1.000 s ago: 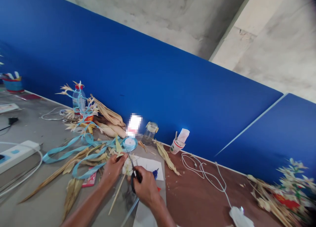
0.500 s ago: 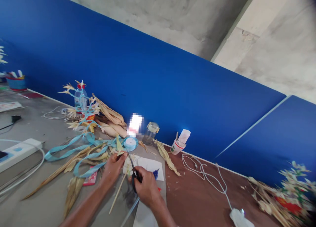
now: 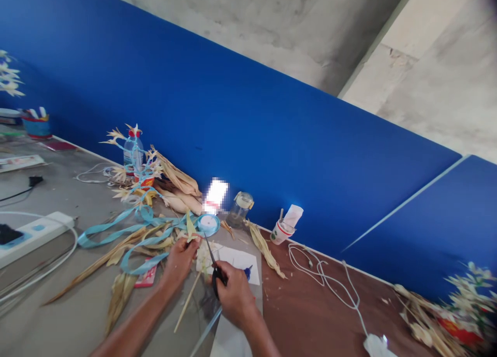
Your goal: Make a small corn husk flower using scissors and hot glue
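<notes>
My right hand [image 3: 232, 295] is closed round the black handles of a pair of scissors [image 3: 213, 261], whose blades point up and left toward my left hand. My left hand [image 3: 179, 260] pinches a pale dried husk piece [image 3: 190, 229] close to the blade tips. A thin wooden stick [image 3: 187, 302] slants down below my left hand. A white sheet of paper [image 3: 236, 259] lies under the scissors. Light blue ribbon [image 3: 116, 233] loops across the table from a ribbon spool [image 3: 208, 224] just beyond my hands.
Dried corn husks [image 3: 176, 186] and a water bottle [image 3: 132, 152] stand at the blue partition. A glass jar [image 3: 238, 208], a paper cup [image 3: 280, 231], a white cable [image 3: 322, 276] and a power strip [image 3: 33, 231] also lie on the table [image 3: 70, 305].
The view has shifted a little; both hands stay together at the husk piece, with the scissors still at it.
</notes>
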Motion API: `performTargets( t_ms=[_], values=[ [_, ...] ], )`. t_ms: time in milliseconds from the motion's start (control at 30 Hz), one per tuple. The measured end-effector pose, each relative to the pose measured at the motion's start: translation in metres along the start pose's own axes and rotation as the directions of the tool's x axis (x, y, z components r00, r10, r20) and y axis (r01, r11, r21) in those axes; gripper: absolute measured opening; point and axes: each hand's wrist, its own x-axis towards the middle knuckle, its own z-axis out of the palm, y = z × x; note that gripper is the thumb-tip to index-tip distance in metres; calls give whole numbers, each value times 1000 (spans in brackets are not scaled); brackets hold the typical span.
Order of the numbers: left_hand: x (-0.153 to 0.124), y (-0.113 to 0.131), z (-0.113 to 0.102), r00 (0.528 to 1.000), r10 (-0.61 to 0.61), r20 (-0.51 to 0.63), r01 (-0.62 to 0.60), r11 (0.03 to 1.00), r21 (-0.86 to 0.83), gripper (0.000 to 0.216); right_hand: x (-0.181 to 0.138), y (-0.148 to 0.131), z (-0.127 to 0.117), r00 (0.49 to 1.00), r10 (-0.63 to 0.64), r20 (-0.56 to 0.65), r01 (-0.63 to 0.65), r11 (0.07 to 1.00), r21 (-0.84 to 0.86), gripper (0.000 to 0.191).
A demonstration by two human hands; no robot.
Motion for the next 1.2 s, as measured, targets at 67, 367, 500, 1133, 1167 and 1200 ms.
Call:
performTargets(
  t_ms=[67, 367, 500, 1133, 1167, 1200],
  values=[
    [0, 3, 0, 1000, -3, -15, 4, 999, 46, 38, 2, 3, -2, 998, 64, -1, -64, 995, 74, 21],
    [-3, 8, 1, 1000, 1, 2, -1, 994, 111, 42, 5, 13, -51, 939, 138, 316, -214, 951, 223, 16],
    [-5, 9, 2, 1000, 0, 11, -2, 990, 140, 39, 3, 16, -57, 915, 138, 379, -222, 957, 189, 16],
    [-11, 16, 2, 996, -64, 57, 60, 996, 62, 38, 1, 18, -61, 909, 159, 385, -216, 970, 110, 25],
    [-11, 16, 2, 996, -67, 59, 63, 996, 68, 37, 1, 18, -61, 908, 159, 389, -217, 970, 111, 25],
    [-11, 16, 2, 996, -76, 56, 72, 995, 75, 36, 0, 18, -61, 905, 158, 394, -218, 969, 113, 25]
  ],
)
